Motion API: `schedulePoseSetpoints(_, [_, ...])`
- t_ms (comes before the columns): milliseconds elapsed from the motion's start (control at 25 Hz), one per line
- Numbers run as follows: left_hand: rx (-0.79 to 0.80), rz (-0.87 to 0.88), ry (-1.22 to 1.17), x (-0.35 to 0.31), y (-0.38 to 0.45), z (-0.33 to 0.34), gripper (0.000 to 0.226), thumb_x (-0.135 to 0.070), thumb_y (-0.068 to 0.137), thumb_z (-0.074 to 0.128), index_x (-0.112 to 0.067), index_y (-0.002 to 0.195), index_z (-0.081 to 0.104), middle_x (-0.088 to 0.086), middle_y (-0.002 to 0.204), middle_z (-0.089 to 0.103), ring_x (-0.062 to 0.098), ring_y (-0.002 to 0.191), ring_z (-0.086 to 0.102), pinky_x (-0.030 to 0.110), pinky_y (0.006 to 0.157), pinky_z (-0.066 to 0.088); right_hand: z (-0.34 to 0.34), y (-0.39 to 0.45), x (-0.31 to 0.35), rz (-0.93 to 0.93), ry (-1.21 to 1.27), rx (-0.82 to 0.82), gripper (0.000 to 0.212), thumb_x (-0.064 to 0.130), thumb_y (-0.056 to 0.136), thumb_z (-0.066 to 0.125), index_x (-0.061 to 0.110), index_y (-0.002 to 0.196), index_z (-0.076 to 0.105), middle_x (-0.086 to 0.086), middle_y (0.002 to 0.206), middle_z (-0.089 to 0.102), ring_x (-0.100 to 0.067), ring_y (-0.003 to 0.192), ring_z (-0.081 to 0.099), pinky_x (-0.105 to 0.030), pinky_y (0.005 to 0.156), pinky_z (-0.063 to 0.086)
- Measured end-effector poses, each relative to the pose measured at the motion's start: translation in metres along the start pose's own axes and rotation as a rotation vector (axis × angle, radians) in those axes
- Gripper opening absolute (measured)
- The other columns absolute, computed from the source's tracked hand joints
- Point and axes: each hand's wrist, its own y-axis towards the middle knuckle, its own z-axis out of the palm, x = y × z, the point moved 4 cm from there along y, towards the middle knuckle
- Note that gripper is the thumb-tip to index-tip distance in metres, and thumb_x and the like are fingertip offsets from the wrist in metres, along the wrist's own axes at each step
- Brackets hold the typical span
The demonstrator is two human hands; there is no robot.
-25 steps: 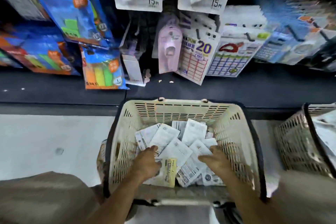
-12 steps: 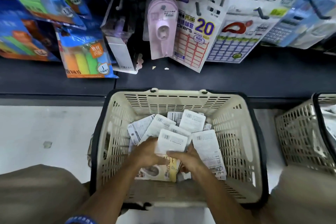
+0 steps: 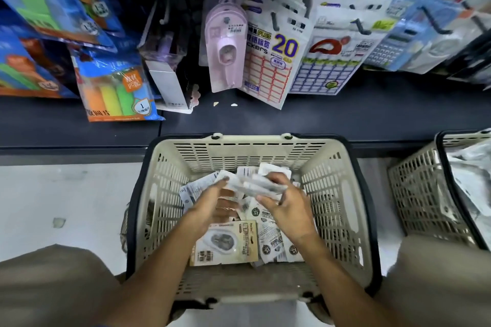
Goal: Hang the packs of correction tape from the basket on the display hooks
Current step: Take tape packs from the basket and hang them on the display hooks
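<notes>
A beige plastic basket (image 3: 329, 167) stands on the floor in front of me, with several white packs of correction tape (image 3: 271, 236) loose in its bottom. Both my hands are inside it. My right hand (image 3: 289, 204) grips a small blurred stack of packs (image 3: 259, 184) lifted above the pile. My left hand (image 3: 212, 202) touches the same stack from the left, fingers fairly straight. A beige pack with a clear blister (image 3: 225, 243) lies face up under my wrists. Above, display hooks (image 3: 276, 21) carry hanging goods, among them a pink correction tape pack (image 3: 225, 45).
A dark shelf ledge (image 3: 345, 114) runs between the basket and the display. Sticker-label packs (image 3: 271, 61), highlighter packs (image 3: 117, 87) and calculators (image 3: 393, 48) hang around the pink pack. A second beige basket (image 3: 419, 194) stands at the right. My knees flank the basket.
My hands have lifted a stack of packs off the pile, toward the far side of the basket. The right hand now grips it. My head has moved closer to the display.
</notes>
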Motion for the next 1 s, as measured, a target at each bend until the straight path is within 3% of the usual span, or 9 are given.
schedulePoseSetpoints(120, [0.289, -0.012, -0.297, 0.0, -0.018, 0.002, 0.061, -0.052, 0.086, 0.072, -0.006, 0.126, 0.068, 0.02, 0.115, 0.075, 0.035, 0.102, 0.074, 0.045, 0.08, 0.062, 0.019, -0.014, 0.024, -0.292, -0.03, 0.25, 0.064, -0.006, 0.082, 0.068, 0.04, 0.125, 0.061, 0.013, 0.132, 0.065, -0.001, 0.117, 0.064, -0.026, 0.094, 0.056])
schedulePoseSetpoints(240, [0.013, 0.099, -0.226, 0.009, -0.021, -0.019, 0.045, -0.018, 0.072, 0.086, -0.016, 0.116, 0.074, 0.013, 0.109, 0.078, 0.032, 0.095, 0.077, 0.045, 0.078, 0.062, 0.027, -0.014, 0.002, 0.005, 0.14, 0.268, 0.077, -0.013, 0.086, 0.058, 0.048, 0.134, 0.05, -0.002, 0.133, 0.063, -0.007, 0.105, 0.068, -0.022, 0.08, 0.054])
schedulePoseSetpoints(360, [-0.248, 0.171, -0.21, 0.021, -0.027, -0.04, 0.038, -0.004, 0.075, 0.084, -0.025, 0.103, 0.07, 0.0, 0.101, 0.079, 0.023, 0.09, 0.075, 0.038, 0.074, 0.06, 0.052, -0.018, -0.02, 0.041, -0.528, 0.467, 0.069, 0.016, 0.087, 0.068, 0.029, 0.147, 0.038, -0.006, 0.145, 0.051, -0.024, 0.114, 0.059, -0.034, 0.093, 0.049])
schedulePoseSetpoints(480, [-0.282, 0.229, -0.126, 0.027, -0.029, -0.048, 0.041, -0.005, 0.076, 0.085, -0.027, 0.103, 0.066, -0.009, 0.095, 0.079, 0.013, 0.086, 0.076, 0.026, 0.06, 0.057, 0.083, -0.02, -0.032, 0.022, -0.826, 0.571, 0.08, 0.03, 0.08, 0.079, 0.016, 0.147, 0.038, -0.01, 0.141, 0.051, -0.033, 0.128, 0.05, -0.04, 0.103, 0.042])
schedulePoseSetpoints(600, [-0.396, 0.344, 0.002, 0.014, -0.034, -0.054, 0.047, -0.013, 0.08, 0.085, -0.03, 0.118, 0.062, -0.01, 0.128, 0.066, 0.003, 0.094, 0.069, 0.025, 0.086, 0.055, 0.063, -0.003, -0.034, 0.184, -0.63, 0.599, 0.049, 0.024, 0.078, 0.082, 0.017, 0.124, 0.066, -0.005, 0.122, 0.067, -0.022, 0.11, 0.064, -0.032, 0.089, 0.051])
schedulePoseSetpoints(680, [-0.493, 0.402, 0.18, 0.003, -0.035, -0.054, 0.062, -0.019, 0.084, 0.083, -0.026, 0.138, 0.054, -0.022, 0.116, 0.053, -0.013, 0.074, 0.055, 0.015, 0.076, 0.042, 0.037, 0.01, -0.024, 0.261, -0.357, 0.653, 0.027, 0.012, 0.081, 0.081, 0.024, 0.103, 0.072, 0.004, 0.1, 0.07, -0.01, 0.083, 0.068, -0.032, 0.075, 0.057])
schedulePoseSetpoints(760, [-0.4, 0.409, 0.225, -0.005, -0.032, -0.047, 0.054, -0.02, 0.084, 0.082, -0.035, 0.129, 0.056, -0.028, 0.103, 0.065, -0.015, 0.06, 0.061, 0.015, 0.059, 0.054, 0.015, 0.024, 0.001, 0.21, -0.241, 0.676, 0.024, 0.004, 0.082, 0.08, 0.025, 0.094, 0.075, 0.009, 0.089, 0.071, -0.004, 0.075, 0.065, -0.026, 0.069, 0.056])
schedulePoseSetpoints(920, [0.078, 0.168, 0.004, 0.007, -0.02, -0.018, 0.025, -0.017, 0.085, 0.076, -0.023, 0.11, 0.077, 0.004, 0.102, 0.079, 0.021, 0.088, 0.077, 0.044, 0.087, 0.061, 0.013, 0.032, 0.032, 0.183, 0.065, 0.602, 0.024, 0.002, 0.084, 0.077, 0.017, 0.102, 0.077, 0.003, 0.103, 0.078, -0.01, 0.093, 0.074, -0.026, 0.083, 0.059])
schedulePoseSetpoints(1000, [0.275, 0.023, -0.334, 0.022, -0.02, -0.009, 0.042, -0.037, 0.089, 0.069, -0.013, 0.123, 0.073, 0.019, 0.118, 0.069, 0.036, 0.105, 0.067, 0.047, 0.098, 0.049, 0.02, 0.026, 0.031, 0.177, 0.11, 0.531, 0.022, 0.006, 0.085, 0.078, 0.019, 0.103, 0.076, 0.0, 0.104, 0.078, -0.015, 0.097, 0.074, -0.036, 0.087, 0.06])
